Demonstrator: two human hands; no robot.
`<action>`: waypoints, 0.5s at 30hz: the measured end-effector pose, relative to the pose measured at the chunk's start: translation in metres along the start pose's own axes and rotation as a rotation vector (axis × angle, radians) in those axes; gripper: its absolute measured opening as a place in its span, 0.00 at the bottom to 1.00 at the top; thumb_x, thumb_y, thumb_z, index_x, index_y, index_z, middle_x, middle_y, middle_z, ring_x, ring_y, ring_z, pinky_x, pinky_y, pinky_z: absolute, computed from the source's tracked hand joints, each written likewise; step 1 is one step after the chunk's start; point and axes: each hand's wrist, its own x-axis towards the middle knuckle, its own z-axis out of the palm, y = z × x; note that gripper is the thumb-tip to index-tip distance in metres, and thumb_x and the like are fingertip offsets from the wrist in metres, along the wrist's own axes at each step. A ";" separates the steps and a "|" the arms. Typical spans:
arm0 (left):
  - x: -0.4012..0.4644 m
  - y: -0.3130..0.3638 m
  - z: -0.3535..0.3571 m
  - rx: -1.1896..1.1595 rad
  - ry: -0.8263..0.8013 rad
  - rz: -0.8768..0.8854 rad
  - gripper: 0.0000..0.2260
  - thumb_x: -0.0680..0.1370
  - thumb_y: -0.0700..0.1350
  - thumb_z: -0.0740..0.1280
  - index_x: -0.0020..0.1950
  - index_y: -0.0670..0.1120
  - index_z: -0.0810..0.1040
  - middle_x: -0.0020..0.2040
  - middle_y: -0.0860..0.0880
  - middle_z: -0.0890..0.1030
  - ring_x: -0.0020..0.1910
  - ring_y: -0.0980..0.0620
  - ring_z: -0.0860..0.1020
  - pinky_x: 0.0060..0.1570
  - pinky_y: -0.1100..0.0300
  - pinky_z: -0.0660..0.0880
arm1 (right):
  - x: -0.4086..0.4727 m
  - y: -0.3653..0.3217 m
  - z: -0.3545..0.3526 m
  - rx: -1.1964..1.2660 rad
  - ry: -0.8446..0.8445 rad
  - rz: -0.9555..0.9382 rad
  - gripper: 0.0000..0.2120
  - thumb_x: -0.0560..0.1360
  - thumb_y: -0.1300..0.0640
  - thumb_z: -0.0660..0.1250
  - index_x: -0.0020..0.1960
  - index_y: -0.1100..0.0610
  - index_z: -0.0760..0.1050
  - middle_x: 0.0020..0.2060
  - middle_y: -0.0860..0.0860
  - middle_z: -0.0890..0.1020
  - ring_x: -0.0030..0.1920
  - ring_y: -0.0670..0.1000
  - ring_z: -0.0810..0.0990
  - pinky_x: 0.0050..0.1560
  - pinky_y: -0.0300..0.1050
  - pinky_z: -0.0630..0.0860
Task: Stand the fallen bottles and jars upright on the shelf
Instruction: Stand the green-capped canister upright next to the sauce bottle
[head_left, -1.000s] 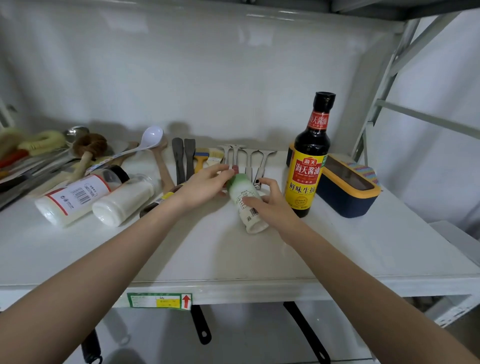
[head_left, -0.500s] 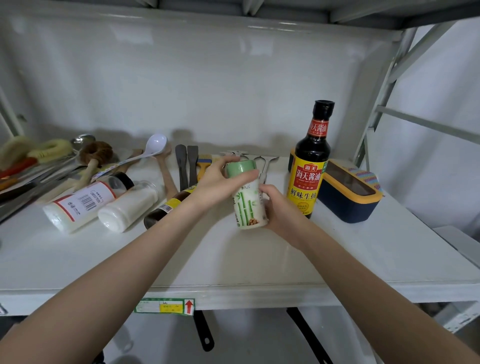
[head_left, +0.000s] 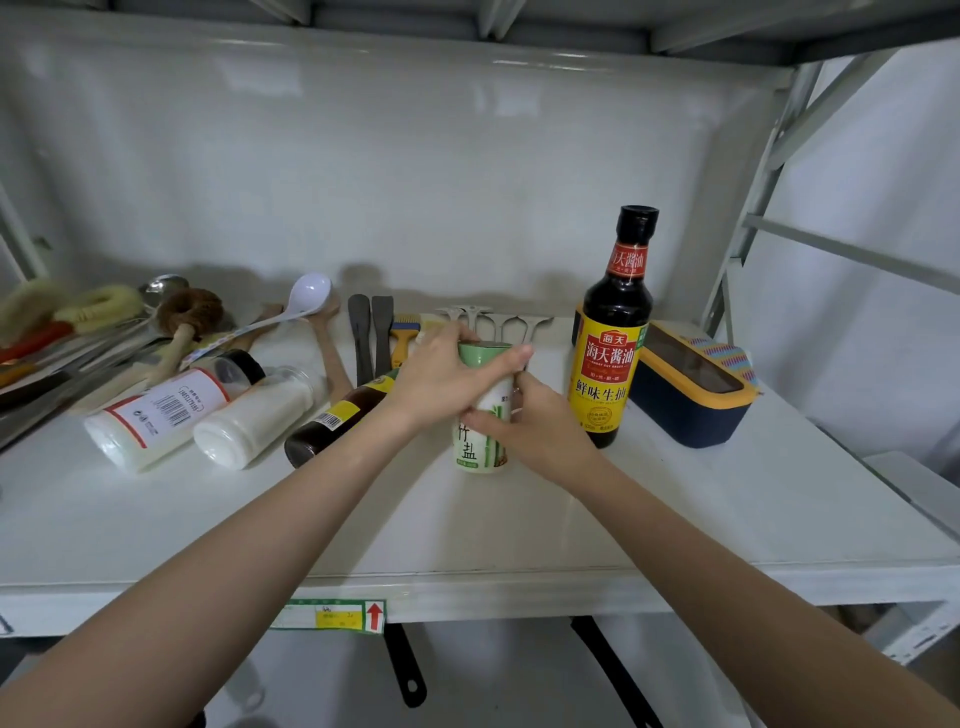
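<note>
A white salt jar (head_left: 475, 447) with a green lid and bamboo print stands upright on the white shelf (head_left: 467, 525), base on the surface. My left hand (head_left: 441, 376) wraps its top and lid; my right hand (head_left: 530, 423) holds its right side. Just right of it a tall dark soy sauce bottle (head_left: 613, 353) stands upright. Left of my hands three containers lie on their sides: a small dark bottle (head_left: 332, 421) with a yellow label, a clear jar of white powder (head_left: 260, 415), and a white jar (head_left: 161, 410) with a red-edged label and black cap.
Spoons, spatulas, brushes and metal tools (head_left: 374, 332) lie along the back wall and far left. A navy and yellow box (head_left: 685, 395) sits at the back right, beside the shelf's metal frame (head_left: 748, 218). Black pan handles (head_left: 410, 670) hang below the shelf edge.
The salt jar went from lying on its side to upright, and now rests on the shelf. Both hands stayed on it; my left hand shifted onto the lid.
</note>
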 end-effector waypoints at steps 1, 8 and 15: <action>0.001 0.000 -0.003 -0.025 -0.038 0.006 0.34 0.68 0.72 0.61 0.60 0.47 0.74 0.60 0.50 0.76 0.63 0.50 0.73 0.63 0.51 0.71 | 0.001 0.002 -0.002 0.052 -0.030 0.018 0.21 0.70 0.51 0.71 0.60 0.56 0.72 0.54 0.51 0.82 0.53 0.50 0.80 0.53 0.45 0.77; 0.004 0.002 -0.017 0.048 -0.139 0.103 0.25 0.67 0.62 0.71 0.59 0.51 0.77 0.50 0.51 0.83 0.49 0.53 0.80 0.51 0.60 0.75 | 0.010 0.012 -0.023 0.295 -0.198 0.053 0.17 0.73 0.62 0.68 0.60 0.53 0.71 0.52 0.49 0.81 0.52 0.45 0.79 0.43 0.28 0.76; 0.006 0.009 -0.005 0.074 0.020 0.126 0.28 0.61 0.64 0.75 0.54 0.50 0.77 0.36 0.53 0.79 0.41 0.53 0.78 0.44 0.57 0.73 | 0.020 0.020 -0.023 0.101 -0.062 0.013 0.26 0.68 0.58 0.74 0.61 0.54 0.67 0.45 0.41 0.79 0.48 0.45 0.80 0.45 0.35 0.76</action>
